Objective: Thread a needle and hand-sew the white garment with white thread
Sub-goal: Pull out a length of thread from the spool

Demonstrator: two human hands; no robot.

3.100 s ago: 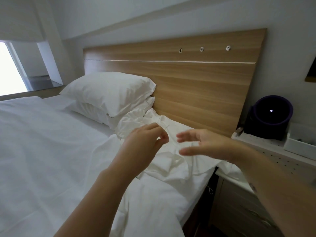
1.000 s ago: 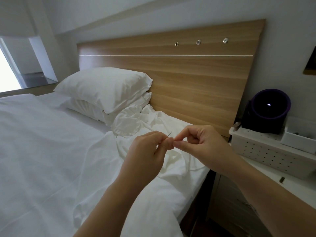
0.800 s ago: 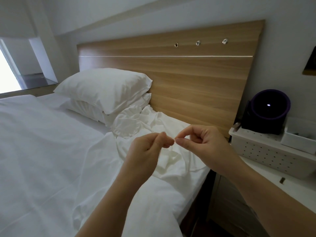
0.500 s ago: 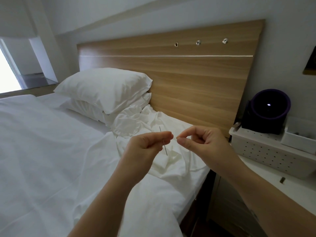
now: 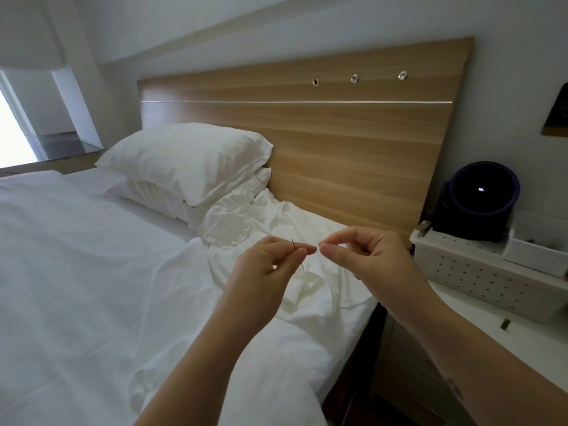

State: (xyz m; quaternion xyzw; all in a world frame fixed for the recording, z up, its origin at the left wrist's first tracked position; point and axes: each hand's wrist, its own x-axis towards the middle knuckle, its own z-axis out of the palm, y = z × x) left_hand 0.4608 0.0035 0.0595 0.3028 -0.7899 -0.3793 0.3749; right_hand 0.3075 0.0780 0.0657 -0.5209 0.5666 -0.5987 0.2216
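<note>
A white-sheeted bed (image 5: 76, 287) fills the left and middle of the view, backed by a wooden headboard (image 5: 338, 142). Two white pillows (image 5: 184, 155) are stacked against its left part. The white garment (image 5: 276, 222) lies crumpled on the bed's right side, between the pillows and the bed's edge, below and behind both hands. To the right, a white basket (image 5: 479, 278) with small holes stands on a bedside top.

Both hands are held up over the garment, not touching it, with their fingertips just apart. The right hand (image 5: 368, 256) has thumb and forefinger pressed tip to tip and its other fingers curled; whether thread is in that pinch is too fine to see. The left hand (image 5: 270, 265) pinches the needle (image 5: 293, 244) between thumb and forefinger, its other fingers curled in.

The needle stands nearly upright, tilted a little. One end sticks up above the left fingertips and leans to the left. The other end pokes out below them, toward the garment. Its middle is hidden in the pinch.
</note>
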